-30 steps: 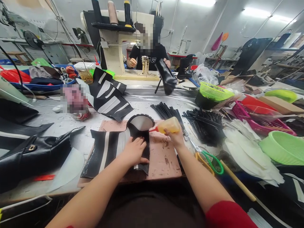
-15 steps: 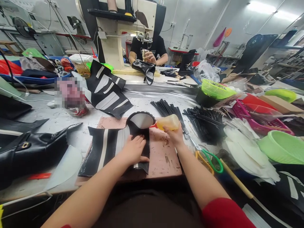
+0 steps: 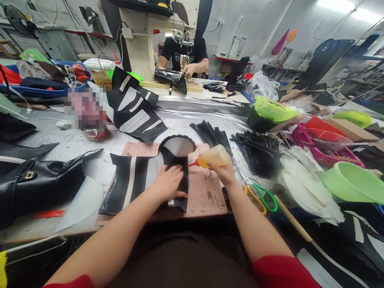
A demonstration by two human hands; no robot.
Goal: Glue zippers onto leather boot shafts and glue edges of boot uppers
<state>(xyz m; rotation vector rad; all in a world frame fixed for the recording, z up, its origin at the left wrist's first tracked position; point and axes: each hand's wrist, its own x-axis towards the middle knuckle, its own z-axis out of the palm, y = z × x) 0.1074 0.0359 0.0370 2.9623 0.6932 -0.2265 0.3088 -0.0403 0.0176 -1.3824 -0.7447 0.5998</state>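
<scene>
Atop the pink board, the left hand lies flat, presumably steadying the black panel; the right hand clasps a bottle, nozzle at the panel's edge.

Plain red sleeves stop above the bare forearms, the left hand and right hand are also bare, and dark brown clothing covers the body's front.
</scene>
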